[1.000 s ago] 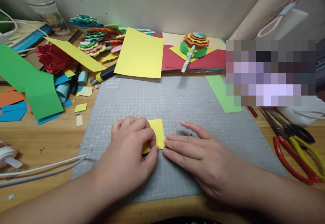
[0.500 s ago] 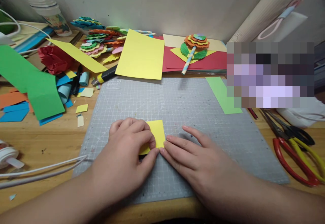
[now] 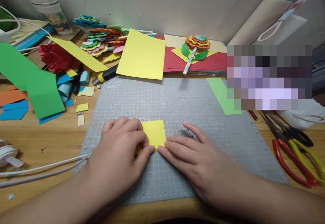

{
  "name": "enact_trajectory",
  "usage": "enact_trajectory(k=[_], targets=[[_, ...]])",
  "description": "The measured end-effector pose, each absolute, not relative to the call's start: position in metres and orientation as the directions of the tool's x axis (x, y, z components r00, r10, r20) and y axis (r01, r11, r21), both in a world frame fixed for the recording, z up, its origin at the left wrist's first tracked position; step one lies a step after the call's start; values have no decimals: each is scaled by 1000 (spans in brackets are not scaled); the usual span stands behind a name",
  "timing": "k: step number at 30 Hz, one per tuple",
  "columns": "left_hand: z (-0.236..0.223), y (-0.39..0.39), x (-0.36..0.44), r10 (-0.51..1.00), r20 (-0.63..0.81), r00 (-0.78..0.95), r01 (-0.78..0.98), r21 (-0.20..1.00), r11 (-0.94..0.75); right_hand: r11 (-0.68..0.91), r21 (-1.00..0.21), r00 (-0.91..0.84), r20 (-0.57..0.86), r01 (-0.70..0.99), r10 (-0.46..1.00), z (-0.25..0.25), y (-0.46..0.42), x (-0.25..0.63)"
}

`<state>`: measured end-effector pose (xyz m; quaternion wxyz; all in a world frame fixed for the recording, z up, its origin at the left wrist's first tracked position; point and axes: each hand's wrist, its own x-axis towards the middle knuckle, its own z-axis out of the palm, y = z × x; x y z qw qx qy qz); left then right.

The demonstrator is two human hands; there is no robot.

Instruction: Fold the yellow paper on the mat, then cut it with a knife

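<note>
A small piece of yellow paper [image 3: 155,134] lies on the grey cutting mat [image 3: 162,180], its near edge folded or doubled as far as I can see. My left hand [image 3: 124,146] is curled over the paper's left part, thumb and forefinger closed on the near edge; its other fingers cover the rest of that side. My right hand [image 3: 195,153] lies nearly flat at the right, fingers stretched out, with thumb and fingertips touching the paper's lower right corner. What lies under my left palm is hidden.
Yellow sheet [image 3: 142,56], paper flower [image 3: 195,47] and box cutter [image 3: 108,75] stand or lie behind the mat. Light green strip [image 3: 224,97] rests on its right side. Scissors [image 3: 294,149] lie right. Green paper [image 3: 43,88], scraps and white cables [image 3: 50,166] are at the left.
My left hand has slid left along the paper's near edge, uncovering more yellow. My right thumb has come onto the lower right corner; the right hand has otherwise barely moved.
</note>
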<state>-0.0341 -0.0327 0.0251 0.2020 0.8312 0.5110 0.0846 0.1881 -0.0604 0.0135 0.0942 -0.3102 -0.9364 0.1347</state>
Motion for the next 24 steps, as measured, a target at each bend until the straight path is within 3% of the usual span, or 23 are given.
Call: enact_trajectory(k=[7,16,20,24], targets=[[24,-32,-35,874,-52,483,798,437,-415,781,-310,-806,69,542,588,12,-55,189],[25,-31,-34,877,-52,478,813,404,-419,834,-172,-829,121,524,546,11,-60,188],[24,-28,-44,875,-86,477,809,432,-399,828,-184,-826,113,529,553,11,-61,189],[22,-28,-49,884,-62,463,838,356,-414,815,-214,-814,120,539,569,12,-61,189]])
